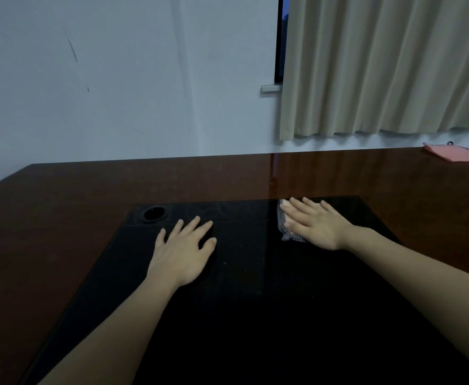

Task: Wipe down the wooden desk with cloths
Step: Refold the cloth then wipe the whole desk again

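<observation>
We read this as office or study room. Large glossy reddish-brown wooden desk point(325, 173) fills lower view, executive type. Black glass or leather-like writing inlay point(241, 315) set into desk middle; round cable port point(154, 213) at inlay's far left corner. Plain white wall point(116, 93) directly behind desk. Beige pleated curtain point(380, 65) hangs above desk's far right part, dark window edge point(279, 37) just left of curtain. We see dim light.
</observation>
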Available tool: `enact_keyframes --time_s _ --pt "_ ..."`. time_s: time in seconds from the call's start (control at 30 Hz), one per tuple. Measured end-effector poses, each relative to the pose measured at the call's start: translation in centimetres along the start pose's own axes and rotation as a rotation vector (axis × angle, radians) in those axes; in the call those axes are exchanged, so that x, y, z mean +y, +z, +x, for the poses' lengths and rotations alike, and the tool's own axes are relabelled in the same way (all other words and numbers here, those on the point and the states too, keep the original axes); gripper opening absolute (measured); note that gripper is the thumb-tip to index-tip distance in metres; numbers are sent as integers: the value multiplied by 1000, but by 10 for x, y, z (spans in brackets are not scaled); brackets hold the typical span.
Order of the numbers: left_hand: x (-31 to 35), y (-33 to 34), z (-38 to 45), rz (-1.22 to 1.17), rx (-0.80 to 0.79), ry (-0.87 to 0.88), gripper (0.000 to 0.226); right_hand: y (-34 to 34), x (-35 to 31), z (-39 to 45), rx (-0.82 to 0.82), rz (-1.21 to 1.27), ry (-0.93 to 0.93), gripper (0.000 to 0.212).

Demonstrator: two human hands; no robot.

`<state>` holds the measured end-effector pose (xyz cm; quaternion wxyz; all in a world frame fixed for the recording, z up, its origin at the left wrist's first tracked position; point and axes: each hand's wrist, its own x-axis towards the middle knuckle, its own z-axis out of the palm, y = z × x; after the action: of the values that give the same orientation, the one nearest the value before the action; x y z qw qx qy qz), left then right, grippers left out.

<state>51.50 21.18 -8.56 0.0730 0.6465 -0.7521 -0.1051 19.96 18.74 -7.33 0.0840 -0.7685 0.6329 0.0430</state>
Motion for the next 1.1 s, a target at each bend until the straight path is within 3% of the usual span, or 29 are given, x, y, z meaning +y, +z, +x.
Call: enact_keyframes --time_s 0.17,0.53,0.87,1.1 --pt "0 -1 -2 -13 6 0 55 -1 -22 33 -1 -4 49 63" --pt "-1 2 -1 3 5 6 57 9 -77 -71 -109 -20 -375 67" --pt "0 -1 -2 -44 14 8 56 -2 -59 57 0 -22 -58 63" --pt "1 -6 -7 -175 66 58 53 1 -101 26 -42 -50 -192 66"
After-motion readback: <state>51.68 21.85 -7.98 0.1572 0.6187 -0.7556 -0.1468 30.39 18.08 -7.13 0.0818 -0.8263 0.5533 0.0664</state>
